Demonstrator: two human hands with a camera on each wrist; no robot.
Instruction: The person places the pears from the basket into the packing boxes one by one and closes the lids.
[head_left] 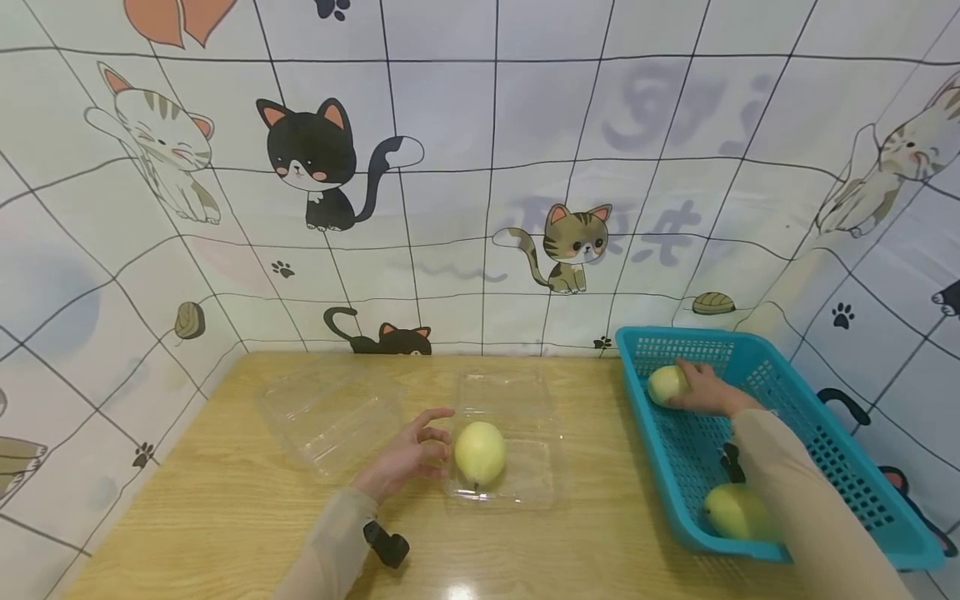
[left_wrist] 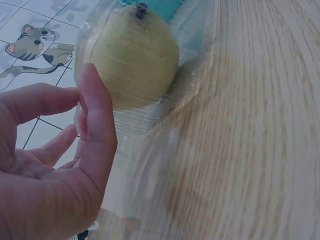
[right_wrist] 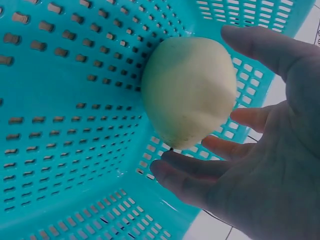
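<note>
A pale yellow pear (head_left: 480, 453) sits in the left part of a clear plastic clamshell box (head_left: 532, 475) on the table. Beside the box's left edge is my left hand (head_left: 408, 458), its fingers loosely bent. In the left wrist view the thumb (left_wrist: 97, 125) overlaps the box wall; whether it touches is unclear. My right hand (head_left: 705, 389) reaches into a blue plastic basket (head_left: 656, 467), around another pear (head_left: 666, 386). In the right wrist view its fingers spread beside that pear (right_wrist: 190, 90), with the thumb (right_wrist: 255, 45) standing apart from it.
A second clear plastic box (head_left: 330, 417) lies on the wooden table (head_left: 187, 500) at the left. Another pear (head_left: 738, 510) lies in the basket's near end, partly behind the right sleeve. A cat-patterned sheet (head_left: 450, 167) surrounds the table's back and sides.
</note>
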